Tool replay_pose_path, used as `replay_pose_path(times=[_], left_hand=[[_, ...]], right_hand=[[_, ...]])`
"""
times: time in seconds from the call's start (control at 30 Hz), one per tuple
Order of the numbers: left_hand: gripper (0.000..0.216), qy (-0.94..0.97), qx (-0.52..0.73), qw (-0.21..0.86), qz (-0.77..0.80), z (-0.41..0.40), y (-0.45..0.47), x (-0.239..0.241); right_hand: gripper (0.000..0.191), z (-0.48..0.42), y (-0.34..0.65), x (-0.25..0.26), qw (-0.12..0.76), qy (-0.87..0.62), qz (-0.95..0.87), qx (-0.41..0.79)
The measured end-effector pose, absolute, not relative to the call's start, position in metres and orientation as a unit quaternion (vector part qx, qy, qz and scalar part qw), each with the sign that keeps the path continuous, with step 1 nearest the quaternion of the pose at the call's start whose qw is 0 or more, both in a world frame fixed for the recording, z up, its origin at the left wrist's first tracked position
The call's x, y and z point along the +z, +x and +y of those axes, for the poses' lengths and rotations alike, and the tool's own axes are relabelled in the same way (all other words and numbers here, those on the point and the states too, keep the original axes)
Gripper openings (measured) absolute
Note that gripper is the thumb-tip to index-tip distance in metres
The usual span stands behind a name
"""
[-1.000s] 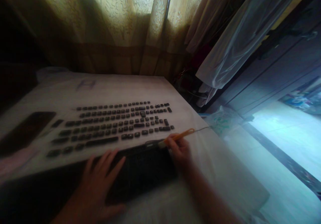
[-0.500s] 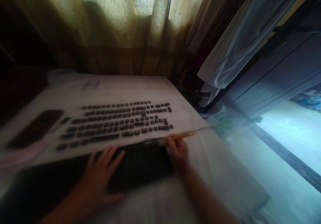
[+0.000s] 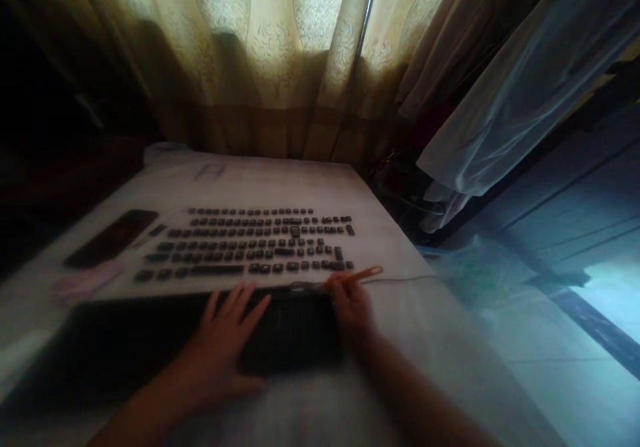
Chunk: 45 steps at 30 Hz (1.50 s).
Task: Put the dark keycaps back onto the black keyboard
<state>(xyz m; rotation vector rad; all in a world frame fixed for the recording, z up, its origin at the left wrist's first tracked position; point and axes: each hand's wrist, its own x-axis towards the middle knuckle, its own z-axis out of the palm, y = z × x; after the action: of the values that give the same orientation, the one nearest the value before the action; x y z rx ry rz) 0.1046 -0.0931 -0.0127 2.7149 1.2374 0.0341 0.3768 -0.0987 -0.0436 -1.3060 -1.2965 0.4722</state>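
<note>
A dark keyboard body (image 3: 150, 340) lies on the white-covered table (image 3: 430, 327) in front of me. My left hand (image 3: 225, 340) rests flat on it with the fingers spread. My right hand (image 3: 350, 307) is closed round an orange-handled brush (image 3: 357, 275), whose tip is at the keyboard body's far right corner. Beyond it, several rows of loose dark keycaps (image 3: 250, 247) are laid out on the cloth in keyboard order.
A dark phone (image 3: 113, 237) lies at the left of the keycaps, with a pink object (image 3: 87, 280) in front of it. Patterned curtains (image 3: 280, 53) hang behind the table. A thin cable (image 3: 405, 279) runs right. The table edge drops to the floor at right.
The view has shifted, so everything sits a little further right and lower in the picture. Both hands stay on the keyboard body, the brush still at its far right corner.
</note>
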Motion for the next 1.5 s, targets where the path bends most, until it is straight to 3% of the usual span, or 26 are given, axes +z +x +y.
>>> replay_pose_path(times=[0.4, 0.47, 0.6, 0.67, 0.87, 1.03, 1.23, 1.5], left_hand=[[0.113, 0.916, 0.072, 0.014, 0.395, -0.092, 0.09, -0.038], [0.098, 0.915, 0.094, 0.016, 0.392, -0.089, 0.086, -0.038], [0.049, 0.894, 0.159, 0.005, 0.42, -0.076, 0.077, -0.023], [0.041, 0.875, 0.179, -0.018, 0.449, -0.069, 0.07, -0.013], [0.036, 0.832, 0.204, -0.067, 0.511, -0.06, 0.056, 0.006], [0.04, 0.807, 0.207, -0.072, 0.548, -0.074, 0.07, 0.006], [0.041, 0.857, 0.207, -0.052, 0.469, -0.087, 0.086, -0.006], [0.045, 0.873, 0.249, -0.075, 0.414, -0.081, 0.084, -0.016]], right_hand=[[0.012, -0.107, 0.385, -0.027, 0.558, -0.503, -0.64, 0.163], [0.012, -0.107, 0.383, -0.026, 0.548, -0.51, -0.643, 0.163], [0.012, -0.107, 0.383, -0.027, 0.53, -0.531, -0.639, 0.169], [0.011, -0.107, 0.384, -0.027, 0.523, -0.539, -0.632, 0.192], [0.019, -0.105, 0.383, -0.032, 0.586, -0.562, -0.484, 0.327], [0.014, -0.103, 0.384, -0.04, 0.59, -0.554, -0.522, 0.268], [0.011, -0.107, 0.386, -0.036, 0.53, -0.539, -0.624, 0.199], [0.029, -0.099, 0.388, -0.04, 0.591, -0.568, -0.451, 0.354]])
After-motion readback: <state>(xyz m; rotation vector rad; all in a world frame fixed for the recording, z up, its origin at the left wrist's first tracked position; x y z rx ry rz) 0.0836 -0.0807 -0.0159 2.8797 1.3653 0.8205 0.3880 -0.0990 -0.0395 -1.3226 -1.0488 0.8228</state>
